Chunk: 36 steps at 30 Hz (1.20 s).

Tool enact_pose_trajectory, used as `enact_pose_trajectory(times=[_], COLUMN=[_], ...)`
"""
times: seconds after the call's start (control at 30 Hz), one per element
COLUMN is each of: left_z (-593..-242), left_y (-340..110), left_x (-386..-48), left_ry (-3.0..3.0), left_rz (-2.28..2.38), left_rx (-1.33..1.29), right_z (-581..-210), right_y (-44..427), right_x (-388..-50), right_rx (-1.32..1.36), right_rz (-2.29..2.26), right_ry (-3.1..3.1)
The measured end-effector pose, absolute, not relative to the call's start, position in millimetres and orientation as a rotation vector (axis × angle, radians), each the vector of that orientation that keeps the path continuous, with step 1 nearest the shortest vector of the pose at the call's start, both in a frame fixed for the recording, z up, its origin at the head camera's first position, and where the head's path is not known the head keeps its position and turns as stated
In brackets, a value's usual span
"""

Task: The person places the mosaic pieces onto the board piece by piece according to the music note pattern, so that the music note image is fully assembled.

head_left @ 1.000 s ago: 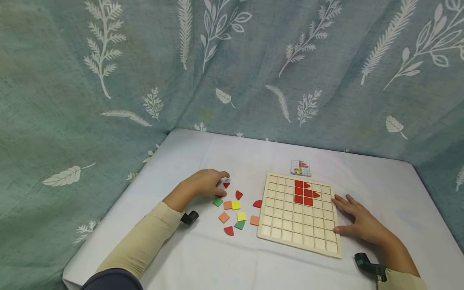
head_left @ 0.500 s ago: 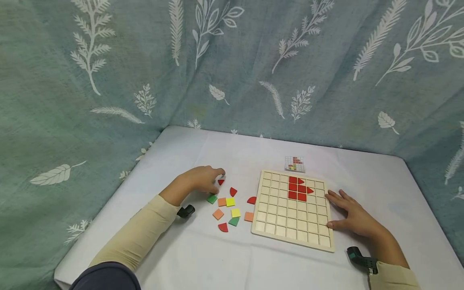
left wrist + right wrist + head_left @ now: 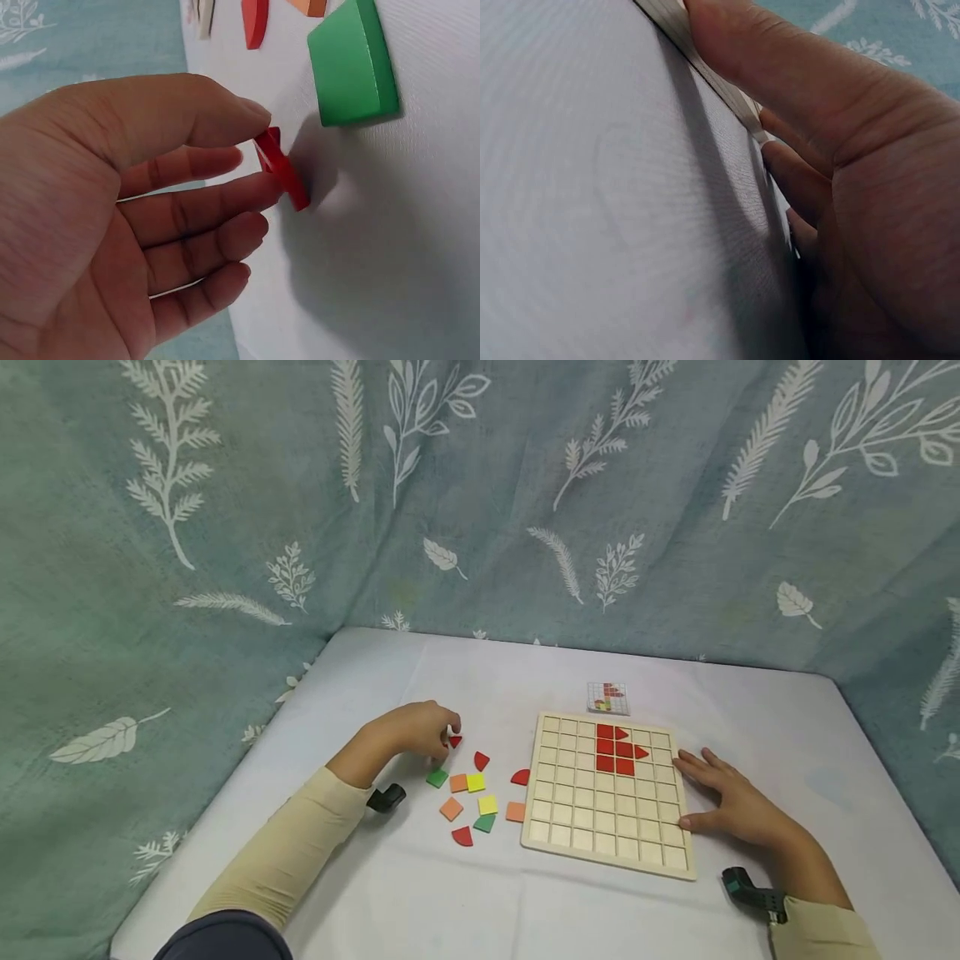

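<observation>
In the left wrist view, the thumb and a finger of my left hand (image 3: pixel 142 195) pinch a small red tile (image 3: pixel 291 180), tilted nearly on edge over the cloth. Its outline cannot be told; another bit of red shows behind it. Beside that hand lie a green tile (image 3: pixel 437 777) and a red triangle (image 3: pixel 455 742). My right hand (image 3: pixel 738 806) rests at the right edge of a wooden grid board (image 3: pixel 600 827), thumb and fingertips touching its side. Red squares (image 3: pixel 615 749) and two red triangles (image 3: pixel 641 752) sit in the board's upper cells.
Loose orange, yellow, green and red tiles lie between my left hand and the board, such as a yellow square (image 3: pixel 487 805) and a red quarter circle (image 3: pixel 462 836). A pattern card (image 3: pixel 608 697) lies behind the board. A leaf-print curtain (image 3: pixel 480 510) surrounds the white table (image 3: pixel 420 893).
The left hand's thumb and fingers have drawn closer together and the red tile is now pinched. The right hand stays at the board's edge. The whole head view has shifted slightly.
</observation>
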<state>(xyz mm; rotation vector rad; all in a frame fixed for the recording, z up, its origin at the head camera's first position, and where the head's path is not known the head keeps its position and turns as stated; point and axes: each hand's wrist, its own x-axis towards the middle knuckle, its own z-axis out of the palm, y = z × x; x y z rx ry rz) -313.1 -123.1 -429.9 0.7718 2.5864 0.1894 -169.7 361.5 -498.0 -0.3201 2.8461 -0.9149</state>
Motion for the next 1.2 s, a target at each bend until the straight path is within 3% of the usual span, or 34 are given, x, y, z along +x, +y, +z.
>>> enact_pose_trajectory(times=[0.63,1.2], left_z=[-447,-425], left_y=[-135,-40], left_x=[-311,-318], left_ry=[2.69,2.647], left_rz=[0.308,0.196], left_rx=[0.815,1.209], right_z=[-497,-498], right_y=[361,359], right_x=[-175,-173], right_rx=[-0.309,-0.302], right_rz=[-0.909,-0.916], right_ry=[2.849,2.856])
